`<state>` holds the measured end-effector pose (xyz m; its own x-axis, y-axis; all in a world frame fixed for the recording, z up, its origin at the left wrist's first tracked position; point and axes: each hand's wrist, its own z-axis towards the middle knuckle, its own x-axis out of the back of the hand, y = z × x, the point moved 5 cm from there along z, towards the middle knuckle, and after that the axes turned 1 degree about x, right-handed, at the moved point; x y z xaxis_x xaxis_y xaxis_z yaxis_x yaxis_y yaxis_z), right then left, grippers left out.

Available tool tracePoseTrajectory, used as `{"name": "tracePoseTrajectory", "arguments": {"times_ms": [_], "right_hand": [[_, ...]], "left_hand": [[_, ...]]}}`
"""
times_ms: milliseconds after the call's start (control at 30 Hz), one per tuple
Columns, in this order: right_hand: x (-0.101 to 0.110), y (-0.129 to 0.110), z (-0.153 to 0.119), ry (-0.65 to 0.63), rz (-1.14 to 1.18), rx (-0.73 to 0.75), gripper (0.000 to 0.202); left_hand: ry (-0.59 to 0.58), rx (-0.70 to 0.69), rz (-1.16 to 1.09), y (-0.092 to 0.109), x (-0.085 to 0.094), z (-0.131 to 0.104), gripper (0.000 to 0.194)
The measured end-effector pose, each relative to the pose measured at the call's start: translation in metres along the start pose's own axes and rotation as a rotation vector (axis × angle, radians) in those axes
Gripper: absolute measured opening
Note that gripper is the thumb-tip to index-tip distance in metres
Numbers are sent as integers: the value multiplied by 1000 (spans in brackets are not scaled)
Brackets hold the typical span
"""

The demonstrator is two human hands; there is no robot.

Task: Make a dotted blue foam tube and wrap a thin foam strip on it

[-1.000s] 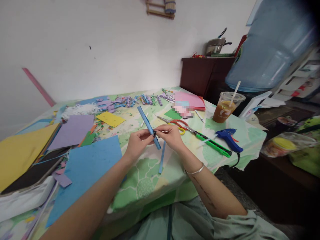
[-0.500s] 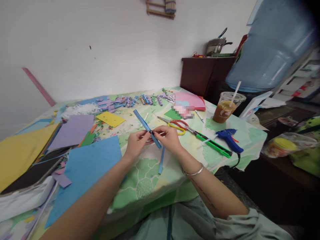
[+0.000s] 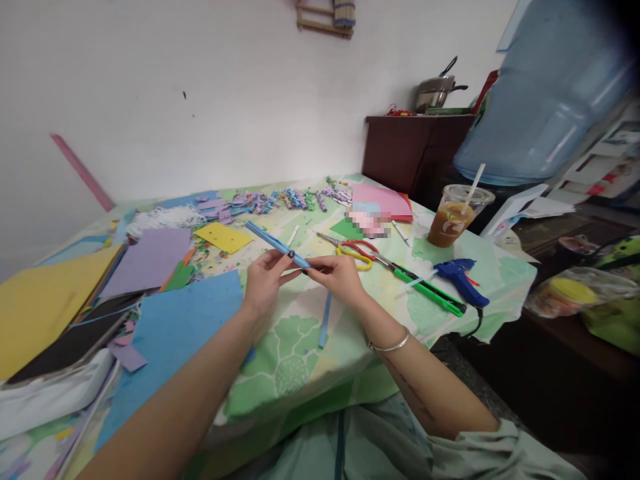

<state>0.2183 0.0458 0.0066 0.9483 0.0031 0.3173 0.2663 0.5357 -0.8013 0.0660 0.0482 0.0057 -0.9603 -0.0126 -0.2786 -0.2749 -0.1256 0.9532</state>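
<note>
A narrow folded blue strip [image 3: 273, 241] slants above the tablecloth between my hands. My left hand [image 3: 265, 277] pinches it near its middle, with the far end sticking out up and to the left. The fingers of my right hand [image 3: 337, 280] are closed on its near end. On the cloth just below my right hand lies a second thin blue strip [image 3: 325, 321]. A large blue sheet [image 3: 185, 333] lies under and beside my left forearm.
Right of my hands lie scissors [image 3: 357, 248], a green cutter [image 3: 430, 291] and a blue glue gun [image 3: 460, 279]. Behind them stands a drink cup [image 3: 450, 220]. Purple [image 3: 150, 260] and yellow sheets [image 3: 223, 237] lie left, and several small paper rolls [image 3: 293, 199] at the back.
The held strip has shifted up and to the left. My left hand has moved slightly left along it, and my right hand now grips its near end.
</note>
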Motion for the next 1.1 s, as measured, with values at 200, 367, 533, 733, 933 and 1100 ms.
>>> {"name": "tracePoseTrajectory", "arguments": {"times_ms": [200, 367, 533, 733, 933, 1100], "right_hand": [[2, -2, -2, 46, -79, 43, 20], [4, -4, -3, 77, -71, 33, 21], [0, 0, -3, 33, 49, -30, 22], [-7, 2, -3, -102, 210, -117, 31], [-12, 6, -2, -196, 231, -140, 34], [-17, 12, -3, -275, 167, -135, 21]], "left_hand": [[7, 20, -52, -2, -1, 0, 36], [4, 1, -74, -1, 0, 1, 35], [-3, -18, -141, 4, 6, 7, 33], [-46, -7, -197, 8, 6, 8, 35], [-6, -34, -121, 12, 9, 8, 36], [68, -85, -1, 12, 14, 11, 39]]}}
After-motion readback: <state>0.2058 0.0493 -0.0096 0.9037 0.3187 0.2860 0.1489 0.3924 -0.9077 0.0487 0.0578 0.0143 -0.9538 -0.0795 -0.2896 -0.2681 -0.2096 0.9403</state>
